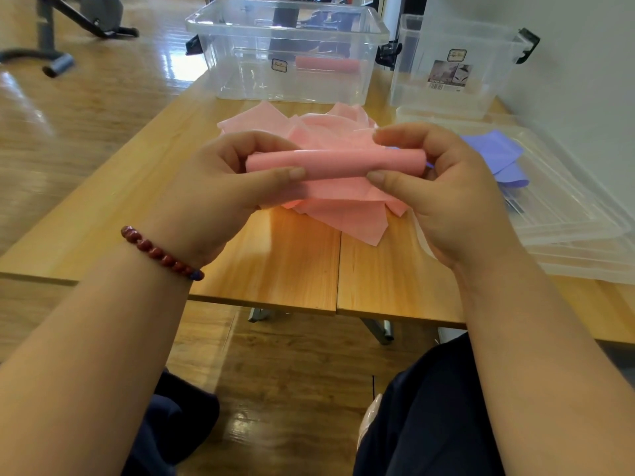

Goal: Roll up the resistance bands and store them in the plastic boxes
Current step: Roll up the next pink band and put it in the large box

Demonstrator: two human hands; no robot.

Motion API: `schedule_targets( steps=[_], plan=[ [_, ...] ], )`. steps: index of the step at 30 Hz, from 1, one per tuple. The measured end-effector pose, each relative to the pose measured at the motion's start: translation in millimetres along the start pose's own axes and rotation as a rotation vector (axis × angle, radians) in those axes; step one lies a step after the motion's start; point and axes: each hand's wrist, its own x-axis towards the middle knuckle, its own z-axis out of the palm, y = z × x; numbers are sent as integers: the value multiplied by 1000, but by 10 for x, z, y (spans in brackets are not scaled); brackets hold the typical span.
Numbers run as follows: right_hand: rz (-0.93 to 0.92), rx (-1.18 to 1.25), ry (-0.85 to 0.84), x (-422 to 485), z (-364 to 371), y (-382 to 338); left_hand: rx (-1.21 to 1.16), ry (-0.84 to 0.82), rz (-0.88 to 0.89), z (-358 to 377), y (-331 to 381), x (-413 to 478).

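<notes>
Both the left hand and right hand pinch the pink roll between them. A loosened grip would probably let it unwind.

A: Work surface?
B: Wooden table, two boards butted together, on grey metal legs.
A: Floor and wall?
B: Glossy wood floor with bright glare. White wall at right. Dark metal frame stands far left.

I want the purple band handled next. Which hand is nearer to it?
Right. The right hand grips the pink roll at the end beside the purple band; the left hand holds its other end, farther away.
</notes>
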Motion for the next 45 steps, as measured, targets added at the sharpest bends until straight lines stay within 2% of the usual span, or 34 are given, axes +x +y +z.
schedule_targets(
  steps=[11, 16, 20, 26, 31, 35, 40, 45],
  plan=[
    [-10, -1, -5, -10, 22, -21, -46, 22, 8, 38, 32, -15],
    [71, 150, -47, 1, 14, -28, -49, 28, 3, 14, 9, 0],
    [75, 153, 6, 17, 29, -23, -37, 21, -19, -11, -13, 6],
    [108, 165, -5, 31, 20, 35, -82, 18, -84, 21, 5, 9],
    [75, 65, 2, 18, 11, 42, -84, 36, -71, 24, -10, 12],
    [43, 80, -26, 14, 0, 23, -118, 35, -90, 14, -18, 14],
    [9, 101, -8, 14, -9, 20, -191, -54, -101, 15, 23, -8],
    [77, 147, -120, 21, -14, 18, -195, -50, -77, 14, 23, -14]
  ],
)
